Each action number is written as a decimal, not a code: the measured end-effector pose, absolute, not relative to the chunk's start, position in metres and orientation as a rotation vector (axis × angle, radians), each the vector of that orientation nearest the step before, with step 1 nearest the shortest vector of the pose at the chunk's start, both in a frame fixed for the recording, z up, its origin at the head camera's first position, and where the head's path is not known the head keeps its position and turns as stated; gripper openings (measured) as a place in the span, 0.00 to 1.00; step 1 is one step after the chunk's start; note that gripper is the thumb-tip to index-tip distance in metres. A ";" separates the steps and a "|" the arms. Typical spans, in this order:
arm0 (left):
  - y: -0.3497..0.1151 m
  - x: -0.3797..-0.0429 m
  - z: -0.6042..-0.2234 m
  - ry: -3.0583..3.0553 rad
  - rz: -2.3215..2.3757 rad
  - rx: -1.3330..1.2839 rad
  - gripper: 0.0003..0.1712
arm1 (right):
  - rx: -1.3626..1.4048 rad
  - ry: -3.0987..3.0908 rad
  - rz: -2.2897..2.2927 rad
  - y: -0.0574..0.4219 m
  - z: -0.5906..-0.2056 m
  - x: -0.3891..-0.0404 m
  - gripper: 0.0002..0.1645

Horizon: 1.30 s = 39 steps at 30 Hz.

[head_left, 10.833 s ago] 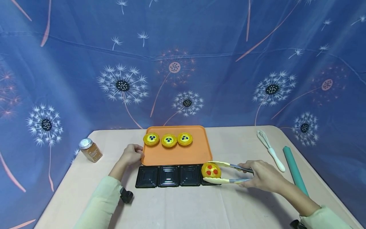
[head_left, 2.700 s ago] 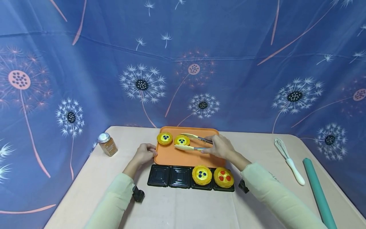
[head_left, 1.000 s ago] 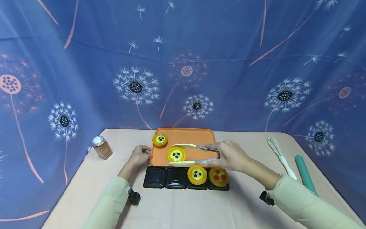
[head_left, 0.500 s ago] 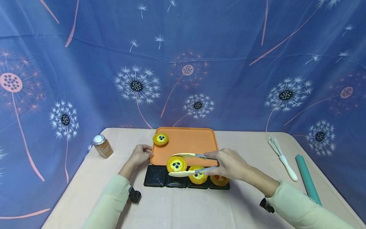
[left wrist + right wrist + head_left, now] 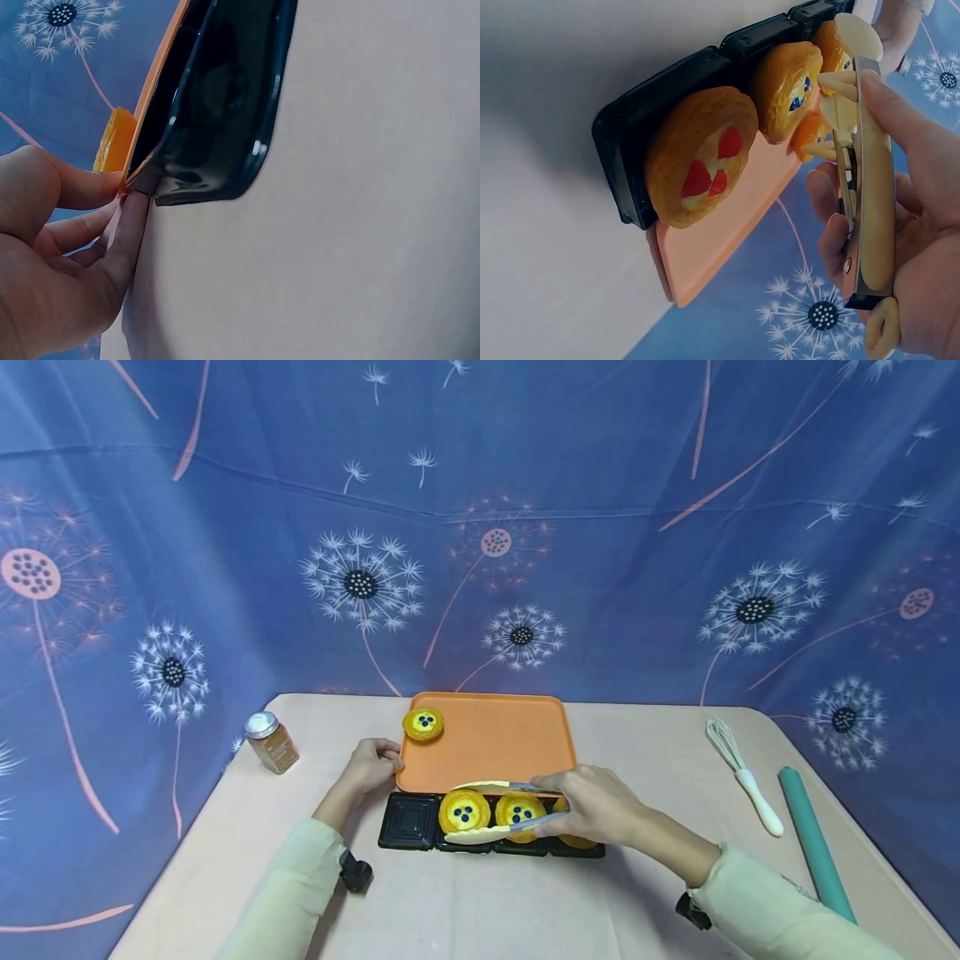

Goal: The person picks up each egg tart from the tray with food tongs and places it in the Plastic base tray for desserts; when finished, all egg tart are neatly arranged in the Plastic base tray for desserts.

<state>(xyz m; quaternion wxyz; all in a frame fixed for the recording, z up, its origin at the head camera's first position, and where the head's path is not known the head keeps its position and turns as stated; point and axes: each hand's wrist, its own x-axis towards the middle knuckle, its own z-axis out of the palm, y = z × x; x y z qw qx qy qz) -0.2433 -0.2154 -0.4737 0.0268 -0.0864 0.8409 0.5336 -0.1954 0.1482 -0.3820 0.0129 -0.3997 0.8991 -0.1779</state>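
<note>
My left hand [image 5: 367,767] pinches the left edge of an orange tray [image 5: 495,743], thumb above and fingers below. The right hand [image 5: 600,806] grips food tongs [image 5: 875,202], whose arms lie on either side of a blueberry-topped egg tart [image 5: 464,811]. That tart is at the second compartment from the left of a black sectioned container [image 5: 408,821]. Another blueberry tart [image 5: 520,811] sits in the third compartment, partly behind the tongs. In the fourth is a tart with red pieces [image 5: 701,157], mostly hidden by the hand in the head view. One blueberry tart [image 5: 423,724] lies on the tray's back left.
A silver-lidded jar of brown contents [image 5: 272,743] stands at the left of the table. To the right lie a white-handled whisk [image 5: 744,777] and a green roll [image 5: 817,843]. A blue dandelion-print cloth [image 5: 480,460] hangs behind the table.
The right hand has brought a blueberry tart in the tongs from the tray down to the container's second compartment. Earlier, two other tarts went into the container. The left hand has stayed at the tray.
</note>
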 end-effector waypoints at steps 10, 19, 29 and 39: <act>-0.215 -0.242 -0.473 2.577 1.672 -0.289 0.15 | -1.252 2.805 -0.542 0.147 -0.385 -0.195 0.37; -0.215 -0.242 -0.474 2.576 1.669 -0.294 0.16 | -1.150 2.830 -0.514 0.147 -0.379 -0.195 0.49; -0.216 -0.241 -0.474 2.594 1.679 -0.284 0.15 | -1.083 2.813 -0.606 0.152 -0.368 -0.199 0.54; -0.216 -0.243 -0.474 2.589 1.678 -0.289 0.15 | -1.070 2.852 -0.643 0.141 -0.355 -0.222 0.53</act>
